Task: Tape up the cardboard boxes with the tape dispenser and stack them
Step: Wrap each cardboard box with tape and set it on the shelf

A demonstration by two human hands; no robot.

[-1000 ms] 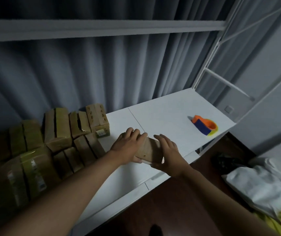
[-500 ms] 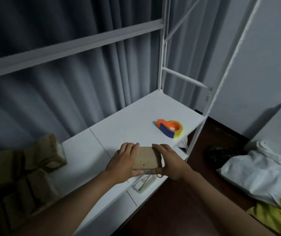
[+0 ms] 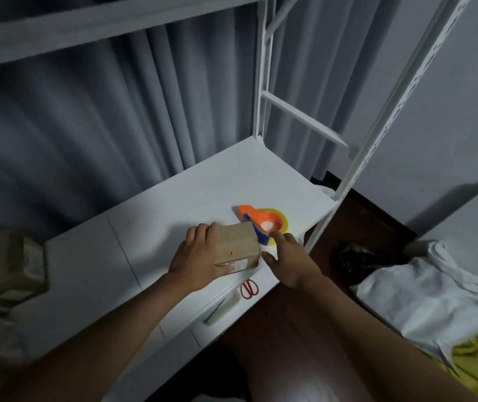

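- The left hand (image 3: 200, 256) is seen laid over the left side of a small cardboard box (image 3: 236, 242), with fingers curled over its top edge and the thumb under its near face, so the box is gripped.
- The box is held on the white shelf (image 3: 174, 204) near the front edge, tilted slightly, with a pale label showing on its near lower face.
- The right hand (image 3: 290, 262) is held just to the right of the box, apart from it; its fingers are relaxed and spread and nothing is grasped by them.
- The orange, blue and yellow tape dispenser (image 3: 264, 223) is found lying on the shelf just beyond the right hand's fingertips and touching or just behind the box's far right corner; contact with the fingers cannot be told.
- Red-handled scissors (image 3: 250, 289) are seen on the shelf's front edge, just below the box and between the two wrists.
- Other cardboard boxes (image 3: 5, 271) are seen blurred at the shelf's left end, well apart from the hands.
- Grey curtains (image 3: 101, 126) hang behind the shelf, and white cloth (image 3: 423, 300) lies on the floor to the right.
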